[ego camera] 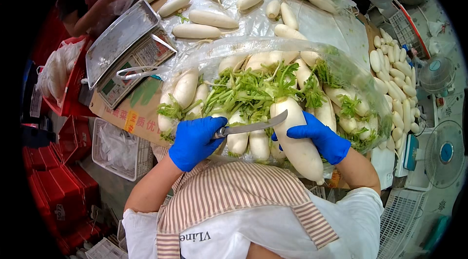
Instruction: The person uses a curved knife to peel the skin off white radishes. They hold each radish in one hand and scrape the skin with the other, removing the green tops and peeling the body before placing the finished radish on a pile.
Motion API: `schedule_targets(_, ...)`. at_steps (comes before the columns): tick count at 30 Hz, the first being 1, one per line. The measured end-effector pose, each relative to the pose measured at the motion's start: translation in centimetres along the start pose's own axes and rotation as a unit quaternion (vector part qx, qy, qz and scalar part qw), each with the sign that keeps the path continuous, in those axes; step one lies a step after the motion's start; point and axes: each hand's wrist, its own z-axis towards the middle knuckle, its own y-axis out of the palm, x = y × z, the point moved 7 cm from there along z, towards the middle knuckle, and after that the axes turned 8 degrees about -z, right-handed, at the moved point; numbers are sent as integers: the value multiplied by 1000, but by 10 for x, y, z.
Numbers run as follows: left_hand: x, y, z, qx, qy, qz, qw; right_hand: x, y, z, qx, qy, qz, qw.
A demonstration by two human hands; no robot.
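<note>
Gloved in blue, my left hand (pixel 199 142) grips the handle of a curved-blade knife (pixel 256 126). The blade points right, and its tip lies over the upper part of a large white radish (pixel 298 142). That radish is held by my right hand (pixel 320 136), also in a blue glove, with the thumb on top and fingers partly hidden beneath. Its leafy end is away from me and its root tip towards me. Behind and around both hands lies an open clear plastic bag (pixel 256 44) full of white radishes with green leafy tops (pixel 241 91).
A weighing scale (pixel 120 76) with a metal pan stands at the left. Loose radishes (pixel 214 19) lie on plastic sheeting beyond the bag, with a radish pile (pixel 396 76) at right. White basket (pixel 137 156), red crates (pixel 55 182) and fans (pixel 446 153) stand around. Another person's arm (pixel 86 21) shows upper left.
</note>
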Motion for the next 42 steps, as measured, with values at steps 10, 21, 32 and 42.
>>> schedule_targets(10,5,-1,5,1,1,19,1000,-2,2,5,26,-74,-83,993)
schedule_targets(21,3,16,8,-26,-84,-10,996,4,12,11,59,-115,-198,972)
schedule_targets(32,-39,-4,-4,44,-259,-283,922,-37,-10,-24,131,-147,-167,966)
schedule_targets(42,20,46,49,-68,-173,-714,675,-71,-23,32,75,-262,338,901)
